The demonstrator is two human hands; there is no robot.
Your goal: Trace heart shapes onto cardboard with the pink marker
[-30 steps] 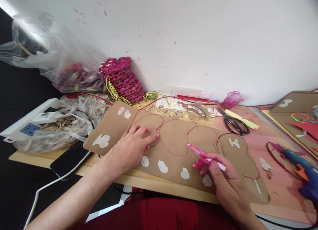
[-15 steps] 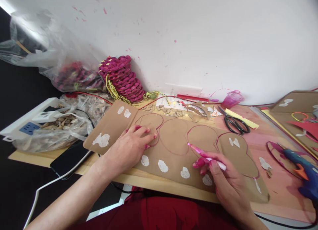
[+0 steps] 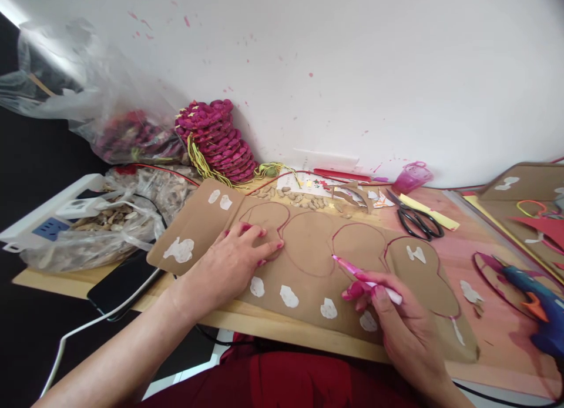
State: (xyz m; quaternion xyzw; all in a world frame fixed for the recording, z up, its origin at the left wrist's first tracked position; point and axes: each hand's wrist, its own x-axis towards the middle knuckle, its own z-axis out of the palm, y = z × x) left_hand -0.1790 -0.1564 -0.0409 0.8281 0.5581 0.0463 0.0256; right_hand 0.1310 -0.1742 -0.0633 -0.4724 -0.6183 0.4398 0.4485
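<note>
A long brown cardboard sheet (image 3: 308,302) lies across the wooden table, marked with several rounded, gourd-like outlines in dark pink and patches of torn white paper. My left hand (image 3: 240,258) rests on its left part, fingers spread over the leftmost outline. In my right hand (image 3: 396,314) is a pink-and-white marker (image 3: 365,277), pinched between thumb and fingers. The marker's tip is at the line between the middle outlines, at or just over the cardboard. Pink stains cover several of my fingertips.
Black-handled scissors (image 3: 416,220) and a pink plastic cup (image 3: 413,177) lie behind the sheet, near loose peanuts (image 3: 308,202). A blue glue gun (image 3: 529,296) is at right. Stacked magenta peanut pieces (image 3: 218,140), bags and a white power strip (image 3: 57,214) stand at left.
My left hand has shifted very slightly, its index finger reaching a little farther right. The right hand and marker are almost unmoved.
</note>
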